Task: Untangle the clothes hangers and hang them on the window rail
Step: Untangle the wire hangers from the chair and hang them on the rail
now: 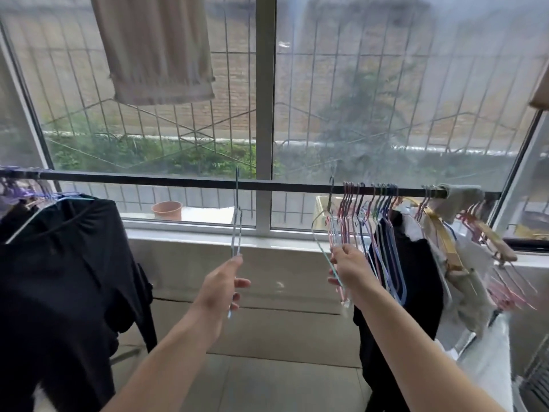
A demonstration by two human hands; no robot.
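View from my head, looking forward and down at a window with a dark rail [178,178] running across it from left to right. My left hand [221,282] reaches up toward the middle of the rail; thumb and forefinger pinch the lower part of a thin blue hanger [236,227], the other fingers loosely curled beneath. The hanger is seen edge-on, its hook [237,181] at the rail just left of the window's centre post [265,114]; whether the hook rests fully on the rail cannot be told. My right hand [349,267] is raised to the right of the post, its fingers closed on the wires of a pale green hanger [322,242] and of the pink hangers next to it. These belong to a bunch of hangers [368,209], pink, blue and green, hooked close together on the rail. Right of the bunch, a black garment [413,263] hangs from the rail, and beyond it light-coloured clothes [466,281] with more pink hangers, blurred. At the left end of the rail hangs a black top [59,263] on a pale hanger, with purple hangers [17,185] above it. A beige cloth [157,49] hangs high before the glass. On the sill outside stands a terracotta pot [167,210]. Beyond the glass are a metal grille [371,84] and greenery.
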